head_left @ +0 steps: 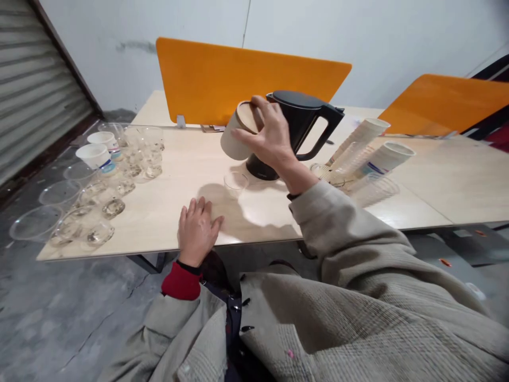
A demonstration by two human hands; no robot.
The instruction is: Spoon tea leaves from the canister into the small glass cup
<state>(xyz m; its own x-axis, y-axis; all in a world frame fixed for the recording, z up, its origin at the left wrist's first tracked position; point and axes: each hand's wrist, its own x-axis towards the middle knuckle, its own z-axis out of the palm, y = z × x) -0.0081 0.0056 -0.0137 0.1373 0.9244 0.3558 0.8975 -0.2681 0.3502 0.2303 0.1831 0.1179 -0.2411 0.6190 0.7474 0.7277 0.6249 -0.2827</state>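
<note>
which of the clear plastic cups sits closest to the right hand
The lone clear plastic cup standing upright on the table just below the right hand, beside the black kettle; the others cluster far left.

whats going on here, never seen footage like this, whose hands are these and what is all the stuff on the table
This is one picture from a camera worn on a person's head, looking forward and down, so the two bare hands are the wearer's own. No machine is involved.

The right hand holds a tilted beige cylindrical container with a tan lid above the table, in front of a black electric kettle. Its grip is closed around the container. The left hand rests flat and open on the pale wooden table, holding nothing.

A small clear plastic cup stands below the container. On the left are many more clear plastic cups and two white paper cups. On the right lie stacks of cups on their sides. Orange divider panels stand behind.
</note>
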